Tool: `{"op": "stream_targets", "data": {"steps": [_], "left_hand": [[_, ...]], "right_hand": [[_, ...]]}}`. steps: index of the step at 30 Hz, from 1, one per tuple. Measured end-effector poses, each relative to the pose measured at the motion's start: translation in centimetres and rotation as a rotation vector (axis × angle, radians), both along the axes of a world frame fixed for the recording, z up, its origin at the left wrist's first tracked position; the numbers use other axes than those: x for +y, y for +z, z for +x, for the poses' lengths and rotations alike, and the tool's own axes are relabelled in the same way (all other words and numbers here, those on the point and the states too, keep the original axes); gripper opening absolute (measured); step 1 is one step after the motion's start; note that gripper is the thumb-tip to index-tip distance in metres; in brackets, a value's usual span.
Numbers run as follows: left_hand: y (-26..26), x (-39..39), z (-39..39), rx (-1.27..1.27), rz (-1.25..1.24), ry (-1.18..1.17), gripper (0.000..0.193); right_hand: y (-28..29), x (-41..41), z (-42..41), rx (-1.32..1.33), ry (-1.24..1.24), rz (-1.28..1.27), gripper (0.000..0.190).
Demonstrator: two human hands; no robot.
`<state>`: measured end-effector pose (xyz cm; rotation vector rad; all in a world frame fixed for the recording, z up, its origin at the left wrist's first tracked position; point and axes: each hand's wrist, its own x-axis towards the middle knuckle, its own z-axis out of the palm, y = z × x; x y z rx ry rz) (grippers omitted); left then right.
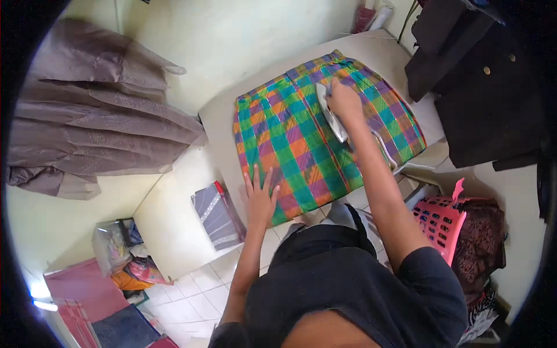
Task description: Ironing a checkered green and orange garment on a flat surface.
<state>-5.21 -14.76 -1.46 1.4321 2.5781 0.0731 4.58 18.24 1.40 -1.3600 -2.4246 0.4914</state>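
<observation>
A plaid skirt-like garment (300, 143) in green, orange and purple lies spread on a padded ironing surface (219, 130). My right hand (347, 102) grips the handle of a clothes iron (327, 114), whose soleplate rests against the middle of the cloth. From the iron's rear a pale cord (385, 150) runs over the fabric towards the near right edge. My left hand (261, 198) lies flat with fingers apart on the garment's lower left corner. The iron's handle is mostly covered by my fingers.
Left, a greyish sheer garment (109, 108) hangs on the wall above a white surface (174, 209) bearing folded cloth (219, 215). Dark clothes (487, 95) hang on the right, over a pink laundry basket (439, 226) with brown lace fabric (481, 243). Bottles (370, 17) stand at the back.
</observation>
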Motion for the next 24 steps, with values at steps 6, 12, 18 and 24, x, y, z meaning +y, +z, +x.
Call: {"op": "stream_targets", "data": {"steps": [6,12,18,24], "left_hand": [[-0.9,-2.3,-1.3,-0.005,0.14,0.013,0.059],[-1.7,-2.7,-2.0,0.001,0.198,-0.021,0.058],[-1.8,-3.7,-3.8,-0.035,0.273,-0.159,0.059],[-2.2,-4.3,-4.6,-0.013,0.288,-0.228,0.06]], "right_hand": [[2.7,-14.2,8.0,-0.057,0.035,-0.184,0.033],[3.4,-18.7,5.0,-0.176,0.08,-0.203,0.032],[0.8,-9.2,-5.9,-0.067,0.048,0.073,0.035],[-0.5,-6.6,-8.6,-0.041,-0.019,0.064,0.037]]}}
